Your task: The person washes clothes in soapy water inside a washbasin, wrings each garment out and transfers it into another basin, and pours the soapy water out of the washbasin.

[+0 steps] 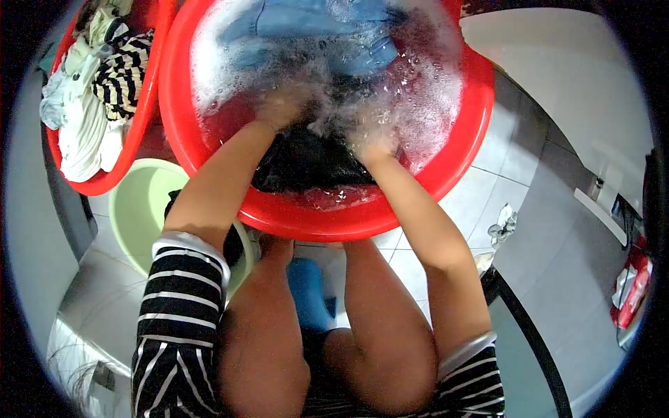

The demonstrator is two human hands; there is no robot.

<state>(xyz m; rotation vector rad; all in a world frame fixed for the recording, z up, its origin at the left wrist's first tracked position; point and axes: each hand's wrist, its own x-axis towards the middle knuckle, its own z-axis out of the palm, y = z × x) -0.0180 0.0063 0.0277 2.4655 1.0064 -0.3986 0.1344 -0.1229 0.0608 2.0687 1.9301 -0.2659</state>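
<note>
Left fingers [296, 97] and right fingers [369, 124] blur, perhaps submerged; blue garment [300, 19] cropped at top.

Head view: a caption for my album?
Bare left hand and right hand at black cloth in a round red plastic basin of foamy water, blue cloth beyond.

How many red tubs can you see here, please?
2: the large round tub at top centre, and another tub at upper left; both are partly cut off.

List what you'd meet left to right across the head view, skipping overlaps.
Cream-and-black striped cloth → left hand → right hand → crumpled grey-white item → red-and-white item.
</note>
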